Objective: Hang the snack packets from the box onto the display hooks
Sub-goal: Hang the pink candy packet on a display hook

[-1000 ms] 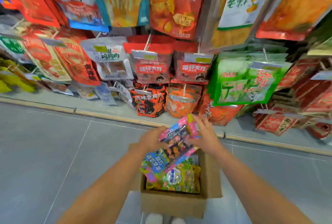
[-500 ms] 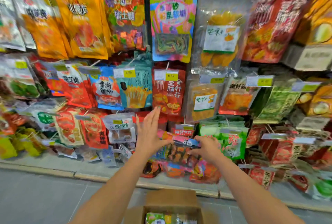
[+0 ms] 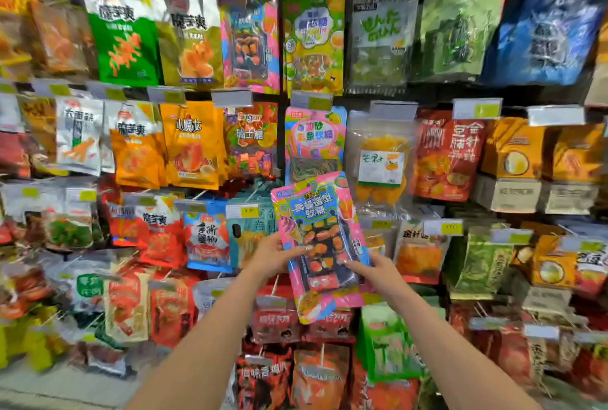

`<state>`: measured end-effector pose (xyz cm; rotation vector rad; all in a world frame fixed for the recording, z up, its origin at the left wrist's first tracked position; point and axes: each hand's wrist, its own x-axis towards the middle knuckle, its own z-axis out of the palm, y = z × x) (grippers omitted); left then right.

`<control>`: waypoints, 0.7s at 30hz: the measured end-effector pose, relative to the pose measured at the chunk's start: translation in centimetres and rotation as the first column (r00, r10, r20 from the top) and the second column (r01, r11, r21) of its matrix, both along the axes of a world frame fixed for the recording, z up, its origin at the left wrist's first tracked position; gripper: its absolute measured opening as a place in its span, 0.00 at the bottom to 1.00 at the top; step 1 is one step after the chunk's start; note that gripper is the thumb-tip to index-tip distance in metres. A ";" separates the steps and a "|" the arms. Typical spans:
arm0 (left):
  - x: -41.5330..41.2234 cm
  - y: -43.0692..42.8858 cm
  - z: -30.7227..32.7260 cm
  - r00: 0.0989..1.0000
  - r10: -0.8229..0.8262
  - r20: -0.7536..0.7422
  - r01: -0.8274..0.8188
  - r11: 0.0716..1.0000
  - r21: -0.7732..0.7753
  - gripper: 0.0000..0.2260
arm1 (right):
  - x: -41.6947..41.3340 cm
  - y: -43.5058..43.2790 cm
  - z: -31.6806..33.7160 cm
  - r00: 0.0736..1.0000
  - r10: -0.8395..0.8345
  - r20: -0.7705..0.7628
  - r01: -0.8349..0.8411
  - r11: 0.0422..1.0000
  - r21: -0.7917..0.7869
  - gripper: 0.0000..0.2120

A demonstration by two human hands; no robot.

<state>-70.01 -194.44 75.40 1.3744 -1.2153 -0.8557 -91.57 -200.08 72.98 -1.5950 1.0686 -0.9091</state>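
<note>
While a row of matching pink-and-blue gummy packets (image 3: 250,44) hangs upper centre-left of the frame, the left hand (image 3: 274,256) grips the left edge of a single gummy packet (image 3: 320,238), thumb across the front, fingers behind. That packet sits centre frame in front of the display, not yet on a hook. It is tilted, its top leaning left, with the header (image 3: 309,186) uppermost and free. Right hand (image 3: 375,271): pinches the lower right edge, fingertips on the front film.

Judgement: light, with a glossy film that is likely slick. The edges look floppy, the middle somewhat stiffened by the tray of sweets behind the window. The best hold looks like both side seams, higher up near the header, so the hang hole meets a prong without the top folding. Box not in view.
</note>
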 end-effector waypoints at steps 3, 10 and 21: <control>1.0 0.1 4.0 0.998 -0.019 0.055 0.022 0.999 -0.043 0.09 | 0.1 -0.4 4.3 1.000 0.010 0.023 -0.008 0.996 -0.085 0.11; 3.2 0.3 12.6 0.972 -0.016 0.234 0.055 0.985 -0.161 0.06 | 2.9 -1.1 15.9 0.969 0.103 0.223 -0.029 0.949 -0.314 0.30; 13.7 -1.6 18.0 0.967 0.027 0.253 0.072 0.925 -0.373 0.13 | 15.4 -2.0 21.2 0.990 0.044 0.134 0.060 0.724 -0.687 0.37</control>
